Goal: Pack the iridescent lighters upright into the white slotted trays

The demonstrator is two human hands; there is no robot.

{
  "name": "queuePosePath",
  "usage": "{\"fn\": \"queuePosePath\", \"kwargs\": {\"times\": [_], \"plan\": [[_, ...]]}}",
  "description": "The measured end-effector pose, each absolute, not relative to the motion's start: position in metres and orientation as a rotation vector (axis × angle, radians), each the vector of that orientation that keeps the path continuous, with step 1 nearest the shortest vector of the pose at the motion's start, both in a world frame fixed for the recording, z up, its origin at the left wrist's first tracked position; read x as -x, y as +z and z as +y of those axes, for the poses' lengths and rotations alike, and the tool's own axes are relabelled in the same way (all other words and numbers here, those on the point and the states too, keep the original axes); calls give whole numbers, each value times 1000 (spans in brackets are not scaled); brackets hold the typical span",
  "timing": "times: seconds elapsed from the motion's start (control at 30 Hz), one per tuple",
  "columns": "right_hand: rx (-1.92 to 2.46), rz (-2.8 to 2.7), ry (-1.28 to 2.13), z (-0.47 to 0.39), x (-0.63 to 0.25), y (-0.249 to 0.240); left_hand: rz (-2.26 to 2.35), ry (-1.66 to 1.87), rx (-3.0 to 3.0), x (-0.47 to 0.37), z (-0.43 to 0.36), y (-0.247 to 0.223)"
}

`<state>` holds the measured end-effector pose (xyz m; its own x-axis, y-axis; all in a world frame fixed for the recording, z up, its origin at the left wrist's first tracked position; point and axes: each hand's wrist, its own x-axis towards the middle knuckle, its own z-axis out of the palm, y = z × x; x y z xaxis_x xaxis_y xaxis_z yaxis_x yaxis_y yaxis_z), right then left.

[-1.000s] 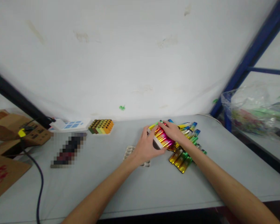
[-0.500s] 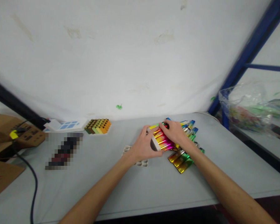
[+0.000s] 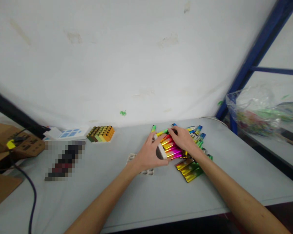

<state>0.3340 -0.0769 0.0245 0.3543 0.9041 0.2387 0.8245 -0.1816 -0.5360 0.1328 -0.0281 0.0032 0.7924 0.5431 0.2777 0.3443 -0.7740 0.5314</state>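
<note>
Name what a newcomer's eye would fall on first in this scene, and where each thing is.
Probably the shiny pink, red and gold pieces between the left hand and right hand. Next, the metallic pile beside them on the table. Then the block of yellow and orange pieces, farther left near the wall.

The gray counter (image 3: 83,195) stands by the wall. On it lie a pile of shiny sticks (image 3: 189,170), a pale tray (image 3: 148,171) with small holes, a bunch of yellow and orange tubes (image 3: 101,134), a white and blue box (image 3: 72,133) and a black cord (image 3: 33,191).
</note>
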Motion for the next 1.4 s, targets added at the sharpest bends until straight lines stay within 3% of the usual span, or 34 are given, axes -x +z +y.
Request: {"fn": "queuePosePath", "kwargs": {"times": [0.77, 1.07, 1.4], "plan": [[1899, -1739, 104, -79, -337, 26, 560, 559, -2544, -129, -28, 11], [1637, -1839, 211, -92, -319, 35, 626, 598, -2459, -129, -32, 8], [1713, -2087, 80, -88, -325, 23, 664, 709, -2394, -127, -33, 8]]}}
